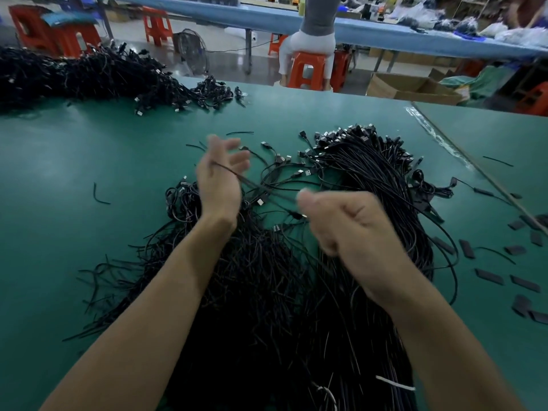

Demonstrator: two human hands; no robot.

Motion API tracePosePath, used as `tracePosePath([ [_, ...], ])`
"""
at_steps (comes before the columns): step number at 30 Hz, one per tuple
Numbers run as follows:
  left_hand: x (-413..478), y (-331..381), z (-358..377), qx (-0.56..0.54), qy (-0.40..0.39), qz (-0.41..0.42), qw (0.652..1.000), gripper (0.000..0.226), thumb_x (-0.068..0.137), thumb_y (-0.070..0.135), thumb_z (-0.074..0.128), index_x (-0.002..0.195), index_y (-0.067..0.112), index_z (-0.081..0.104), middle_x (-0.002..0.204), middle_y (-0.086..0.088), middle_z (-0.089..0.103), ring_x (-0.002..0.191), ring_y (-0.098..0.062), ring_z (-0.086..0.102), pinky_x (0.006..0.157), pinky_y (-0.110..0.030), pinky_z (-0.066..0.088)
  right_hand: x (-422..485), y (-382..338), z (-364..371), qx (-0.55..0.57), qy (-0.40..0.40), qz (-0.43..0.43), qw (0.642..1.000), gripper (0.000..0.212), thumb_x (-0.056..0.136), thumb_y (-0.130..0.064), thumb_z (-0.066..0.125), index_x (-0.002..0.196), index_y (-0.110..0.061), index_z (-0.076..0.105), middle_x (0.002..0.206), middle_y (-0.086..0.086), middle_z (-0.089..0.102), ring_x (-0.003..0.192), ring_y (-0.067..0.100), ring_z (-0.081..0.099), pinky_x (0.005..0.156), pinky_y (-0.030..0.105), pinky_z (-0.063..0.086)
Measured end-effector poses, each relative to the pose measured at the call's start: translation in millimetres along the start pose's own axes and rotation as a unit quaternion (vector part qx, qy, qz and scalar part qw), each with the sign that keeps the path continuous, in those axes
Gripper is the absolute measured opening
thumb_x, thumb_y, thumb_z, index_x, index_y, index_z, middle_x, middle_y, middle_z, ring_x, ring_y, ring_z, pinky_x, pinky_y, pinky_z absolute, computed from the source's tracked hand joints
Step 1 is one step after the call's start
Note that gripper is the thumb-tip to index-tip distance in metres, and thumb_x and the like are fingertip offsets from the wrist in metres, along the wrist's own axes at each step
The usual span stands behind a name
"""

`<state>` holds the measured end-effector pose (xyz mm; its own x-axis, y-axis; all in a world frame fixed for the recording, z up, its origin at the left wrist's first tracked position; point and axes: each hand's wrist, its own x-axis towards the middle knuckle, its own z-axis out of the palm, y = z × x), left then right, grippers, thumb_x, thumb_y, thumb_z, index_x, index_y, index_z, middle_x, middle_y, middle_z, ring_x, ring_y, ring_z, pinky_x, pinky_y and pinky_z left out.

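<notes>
Fingers of the right hand (347,229) are curled round a black cable (267,189), which is stretched to the left hand (221,176); that hand's fingers are blurred and loosely spread.

Beyond the green-topped work table (74,173), orange plastic stools (308,69) stand on a glossy grey floor (231,63) before a long blue bench (267,19) at the far side.
</notes>
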<state>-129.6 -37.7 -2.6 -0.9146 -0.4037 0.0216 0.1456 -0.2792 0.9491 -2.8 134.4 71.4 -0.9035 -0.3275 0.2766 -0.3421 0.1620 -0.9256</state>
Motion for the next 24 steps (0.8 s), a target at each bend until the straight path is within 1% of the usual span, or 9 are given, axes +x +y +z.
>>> tracePosePath([
  [3, 4.7, 16.7, -17.7, -0.017, 0.080, 0.070, 0.994, 0.042, 0.103, 0.049, 0.039, 0.090, 0.016, 0.061, 0.073, 0.005, 0.068, 0.065, -0.011, 0.064, 0.073, -0.039, 0.054, 2.6, 9.0, -24.0, 0.074, 0.170, 0.058, 0.981, 0.050, 0.093, -0.040, 0.058, 0.048, -0.026, 0.041, 0.044, -0.011, 0.032, 0.039, 0.007, 0.024, 0.046, 0.016, 0.036],
  [6, -5.4, 23.7, -23.1, 0.134, 0.060, 0.135, 0.980, 0.031, 0.099, 0.040, 0.057, 0.076, 0.020, 0.054, 0.066, 0.003, 0.053, 0.060, -0.014, 0.049, 0.072, -0.047, 0.055, 8.9, 31.5, -48.2, -0.099, 0.274, 0.109, 0.951, 0.045, 0.101, -0.037, 0.052, 0.059, -0.021, 0.053, 0.049, -0.004, 0.039, 0.040, 0.008, 0.027, 0.040, 0.024, 0.025],
  [9, -13.9, 26.9, -22.2, 0.286, -0.026, 0.209, 0.935, 0.032, 0.091, 0.035, 0.071, 0.068, 0.024, 0.052, 0.058, 0.007, 0.048, 0.051, -0.006, 0.040, 0.050, -0.030, 0.042, 12.2, 53.1, -58.1, -0.358, 0.178, 0.171, 0.901, 0.026, 0.104, -0.031, 0.046, 0.105, -0.017, 0.067, 0.078, 0.000, 0.063, 0.052, 0.007, 0.050, 0.044, 0.021, 0.040],
  [11, -24.1, 30.0, -14.6, 0.351, -0.096, 0.257, 0.895, 0.032, 0.092, 0.031, 0.068, 0.068, 0.030, 0.048, 0.056, 0.011, 0.045, 0.046, -0.001, 0.037, 0.046, -0.013, 0.032, 12.1, 58.2, -49.3, -0.427, 0.084, 0.203, 0.877, 0.033, 0.104, -0.030, 0.043, 0.133, -0.021, 0.054, 0.112, 0.004, 0.063, 0.087, 0.015, 0.058, 0.075, 0.028, 0.049],
  [14, -40.7, 37.6, -3.0, 0.435, -0.183, 0.284, 0.835, 0.024, 0.097, 0.034, 0.045, 0.074, 0.029, 0.047, 0.057, 0.013, 0.042, 0.048, -0.002, 0.036, 0.051, -0.022, 0.029, 14.3, 59.1, -27.4, -0.486, 0.004, 0.162, 0.859, 0.053, 0.101, -0.045, 0.039, 0.151, -0.032, 0.029, 0.153, -0.002, 0.038, 0.143, 0.020, 0.028, 0.121, 0.042, 0.010],
  [17, -49.6, 45.4, 0.6, 0.436, -0.250, 0.283, 0.817, 0.033, 0.094, 0.033, 0.033, 0.080, 0.017, 0.059, 0.053, 0.010, 0.040, 0.051, -0.006, 0.039, 0.054, -0.029, 0.030, 18.0, 55.5, -11.3, -0.401, 0.002, 0.103, 0.910, 0.071, 0.095, -0.057, 0.037, 0.156, -0.032, 0.012, 0.160, -0.007, 0.023, 0.150, 0.011, 0.008, 0.120, 0.034, -0.010],
  [20, -51.6, 47.4, -1.8, 0.414, -0.330, 0.275, 0.802, 0.036, 0.098, 0.033, 0.040, 0.072, 0.018, 0.059, 0.053, 0.009, 0.044, 0.049, -0.008, 0.040, 0.052, -0.032, 0.034, 17.5, 51.2, -4.9, -0.336, 0.041, 0.016, 0.941, 0.066, 0.100, -0.050, 0.044, 0.155, -0.033, 0.011, 0.159, -0.010, 0.024, 0.148, 0.006, 0.012, 0.121, 0.030, 0.006],
  [22, -49.5, 43.8, -8.4, 0.367, -0.372, 0.249, 0.815, 0.035, 0.099, 0.035, 0.047, 0.068, 0.022, 0.060, 0.051, 0.010, 0.041, 0.046, -0.007, 0.034, 0.047, -0.029, 0.031, 16.3, 49.4, -6.3, -0.326, 0.034, -0.017, 0.945, 0.048, 0.102, -0.044, 0.045, 0.146, -0.030, 0.034, 0.146, -0.010, 0.043, 0.138, 0.005, 0.031, 0.115, 0.030, 0.025],
  [24, -47.3, 37.5, -16.3, 0.329, -0.390, 0.218, 0.832, 0.035, 0.098, 0.042, 0.052, 0.070, 0.026, 0.066, 0.049, 0.009, 0.040, 0.044, -0.007, 0.032, 0.044, -0.023, 0.028, 16.3, 48.2, -8.3, -0.293, 0.013, -0.019, 0.956, 0.021, 0.103, -0.033, 0.047, 0.114, -0.023, 0.062, 0.109, -0.016, 0.065, 0.102, 0.001, 0.056, 0.091, 0.025, 0.045],
])
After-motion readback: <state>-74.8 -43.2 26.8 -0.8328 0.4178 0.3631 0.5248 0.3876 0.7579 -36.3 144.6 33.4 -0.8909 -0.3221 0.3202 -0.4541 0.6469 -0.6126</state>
